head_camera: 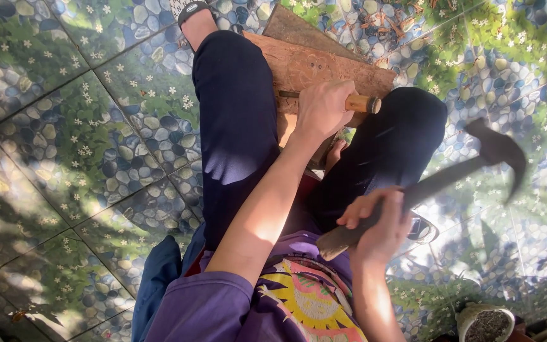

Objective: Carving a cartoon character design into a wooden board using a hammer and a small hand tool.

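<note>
The grip of the left hand (321, 109) is closing fully around the stiff wooden-handled chisel (356, 102) on the rigid carved board (314, 66) at upper centre, while the right hand (378, 227) is clasping the head-heavy hammer (438, 180) low on its handle, at right.

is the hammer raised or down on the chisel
Raised. The hammer is held up in the right hand, its head well apart from the chisel that the left hand holds against the wooden board.

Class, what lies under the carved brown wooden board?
The carved brown wooden board rests across the person's dark-trousered legs, above patterned pebble floor tiles. Its middle underside is hidden.
</note>
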